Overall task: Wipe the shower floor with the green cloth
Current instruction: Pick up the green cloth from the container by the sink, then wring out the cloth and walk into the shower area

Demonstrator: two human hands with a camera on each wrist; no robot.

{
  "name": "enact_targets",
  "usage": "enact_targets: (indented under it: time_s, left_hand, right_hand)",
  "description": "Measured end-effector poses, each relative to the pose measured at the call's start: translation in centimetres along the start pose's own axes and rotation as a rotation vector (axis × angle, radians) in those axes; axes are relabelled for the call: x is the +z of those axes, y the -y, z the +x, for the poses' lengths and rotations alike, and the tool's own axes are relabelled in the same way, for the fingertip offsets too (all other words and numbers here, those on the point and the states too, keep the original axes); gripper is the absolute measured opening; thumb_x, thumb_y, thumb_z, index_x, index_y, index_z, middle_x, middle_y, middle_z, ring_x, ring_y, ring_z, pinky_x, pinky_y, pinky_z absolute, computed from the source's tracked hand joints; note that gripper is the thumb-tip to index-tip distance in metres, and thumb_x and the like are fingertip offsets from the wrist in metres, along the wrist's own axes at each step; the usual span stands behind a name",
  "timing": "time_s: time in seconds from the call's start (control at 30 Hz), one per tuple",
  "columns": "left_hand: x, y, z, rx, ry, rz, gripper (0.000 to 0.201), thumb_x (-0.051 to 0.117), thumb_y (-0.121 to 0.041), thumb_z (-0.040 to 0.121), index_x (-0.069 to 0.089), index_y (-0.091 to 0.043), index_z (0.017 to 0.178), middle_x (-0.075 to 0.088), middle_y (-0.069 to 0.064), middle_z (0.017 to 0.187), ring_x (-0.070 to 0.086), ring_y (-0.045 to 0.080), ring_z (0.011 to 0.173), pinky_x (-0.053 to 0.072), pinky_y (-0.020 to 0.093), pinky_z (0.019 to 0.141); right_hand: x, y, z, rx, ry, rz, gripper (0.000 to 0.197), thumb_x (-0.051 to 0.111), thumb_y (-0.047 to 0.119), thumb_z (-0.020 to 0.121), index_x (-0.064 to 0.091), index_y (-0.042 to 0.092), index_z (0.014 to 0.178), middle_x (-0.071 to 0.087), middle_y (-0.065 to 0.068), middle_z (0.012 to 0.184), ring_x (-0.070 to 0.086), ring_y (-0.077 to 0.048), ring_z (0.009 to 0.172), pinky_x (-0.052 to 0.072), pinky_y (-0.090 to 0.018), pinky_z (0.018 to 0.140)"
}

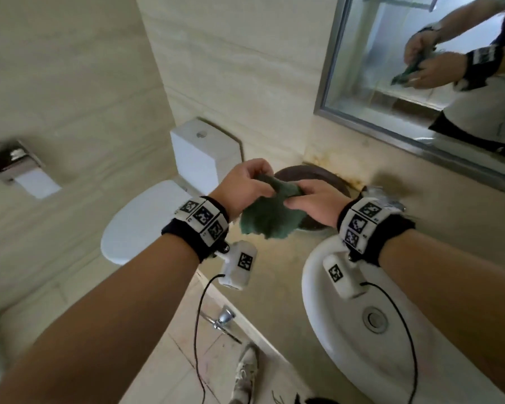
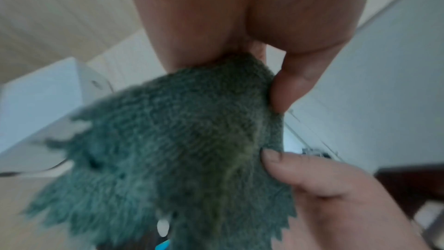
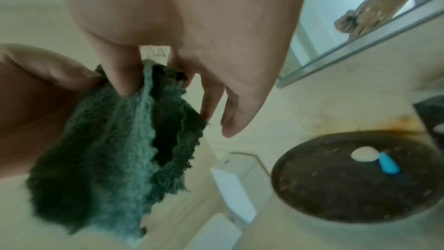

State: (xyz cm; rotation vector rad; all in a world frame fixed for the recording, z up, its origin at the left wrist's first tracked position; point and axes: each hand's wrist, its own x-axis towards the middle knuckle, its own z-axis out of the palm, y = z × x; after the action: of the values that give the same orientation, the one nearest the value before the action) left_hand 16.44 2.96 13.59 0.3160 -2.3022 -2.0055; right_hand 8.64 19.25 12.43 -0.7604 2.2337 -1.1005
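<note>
Both hands, left (image 1: 247,185) and right (image 1: 318,202), pinch the green cloth (image 1: 267,217) between them above the counter (image 1: 274,287).

no words, brand names or numbers can be read anywhere. the only signs are black-and-white square coded markers on the white wristband blocks (image 1: 202,217) (image 1: 361,220) and on the small white camera housings (image 1: 237,265) (image 1: 343,276) hanging below both wrists.
</note>
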Motion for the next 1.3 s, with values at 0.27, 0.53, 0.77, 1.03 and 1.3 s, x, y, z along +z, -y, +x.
enact_targets:
  time_s: [0.27, 0.53, 0.77, 1.03, 1.3]
  left_hand:
    - [-3.5, 0.0, -14.7, -0.049, -0.162, -0.279, 0.035, 0.058, 0.014, 0.063, 0.060, -0.019, 0.076, 0.059, 0.008, 0.086, 0.060, 0.023, 0.078, 0.055, 0.033, 0.064]
    - [-12.5, 4.1, -31.5, -0.294, -0.503, -0.022, 0.029, 0.073, 0.003, 0.081, 0.064, 0.001, 0.109, 0.068, 0.016, 0.097, 0.064, 0.025, 0.090, 0.054, 0.039, 0.088]
    - [-17.9, 9.7, -51.9, -0.482, -1.069, 0.150, 0.016, 0.069, -0.010, 0.090, 0.056, -0.017, 0.082, 0.059, 0.001, 0.077, 0.058, 0.015, 0.071, 0.056, 0.031, 0.068]
    - [-16.6, 12.6, -75.9, -0.571, -1.661, 0.184, 0.010, 0.074, -0.015, 0.086, 0.069, -0.011, 0.093, 0.065, -0.002, 0.083, 0.059, 0.008, 0.074, 0.053, 0.023, 0.068]
    - [-11.4, 13.9, -89.0, -0.385, -2.004, -0.497, 0.018, 0.066, 0.000, 0.090, 0.067, -0.001, 0.108, 0.071, 0.018, 0.108, 0.069, 0.029, 0.102, 0.055, 0.045, 0.093]
  right_hand:
    - [8.8, 4.8, -5.2, 0.044, 0.324, 0.413, 0.043, 0.079, 0.026, 0.074, 0.060, 0.024, 0.113, 0.067, -0.014, 0.116, 0.064, -0.031, 0.111, 0.049, -0.048, 0.101]
    - [23.4, 14.3, -7.9, -0.277, 0.588, -0.058, 0.007, 0.068, 0.008, 0.087, 0.064, 0.014, 0.089, 0.065, -0.003, 0.081, 0.061, -0.020, 0.081, 0.047, -0.030, 0.074]
    - [43.6, 22.5, -14.0, -0.536, 0.905, -0.309, 0.012, 0.068, 0.020, 0.089, 0.068, 0.023, 0.101, 0.072, 0.000, 0.093, 0.069, -0.019, 0.091, 0.055, -0.033, 0.083]
    - [63.0, 29.0, -29.6, -0.775, 1.248, -0.399, 0.019, 0.068, 0.036, 0.088, 0.071, 0.021, 0.099, 0.074, 0.001, 0.089, 0.070, -0.018, 0.086, 0.057, -0.040, 0.084]
    - [74.1, 33.5, -41.5, -1.000, 1.550, -0.395, 0.008, 0.071, 0.024, 0.087, 0.066, 0.021, 0.092, 0.070, 0.002, 0.085, 0.068, -0.016, 0.081, 0.058, -0.031, 0.073]
